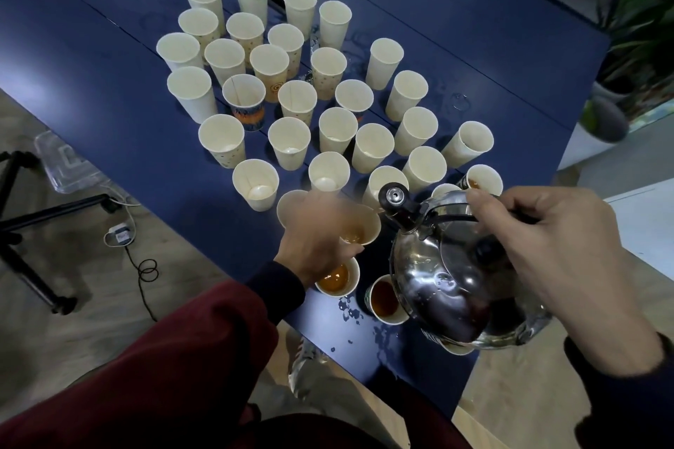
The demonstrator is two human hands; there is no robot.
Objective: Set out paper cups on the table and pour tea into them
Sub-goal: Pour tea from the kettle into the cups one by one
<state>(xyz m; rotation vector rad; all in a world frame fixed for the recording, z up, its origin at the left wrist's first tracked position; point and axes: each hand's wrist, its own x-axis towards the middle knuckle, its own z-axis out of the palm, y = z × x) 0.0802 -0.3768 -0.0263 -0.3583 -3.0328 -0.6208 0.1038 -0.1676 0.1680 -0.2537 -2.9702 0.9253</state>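
Observation:
Several cream paper cups [290, 142] stand open on a dark blue table [109, 58]. My right hand [547, 251] grips the black handle of a shiny steel kettle [448, 288], held above the table's near corner with its spout [395, 198] pointing toward the cups. My left hand [313, 233], blurred, holds a tilted paper cup [359, 230] with amber tea in its bottom, just left of the spout. Two cups with tea [337, 279] [384, 299] stand below the kettle, and another [483, 179] sits behind it.
Spilled drops [350, 310] wet the table near the front edge and farther back by the cups [459, 100]. A black tripod leg [33, 219], a charger with cable [120, 235] and a clear plastic tray [62, 164] lie on the floor left. Potted plants [620, 11] stand at right.

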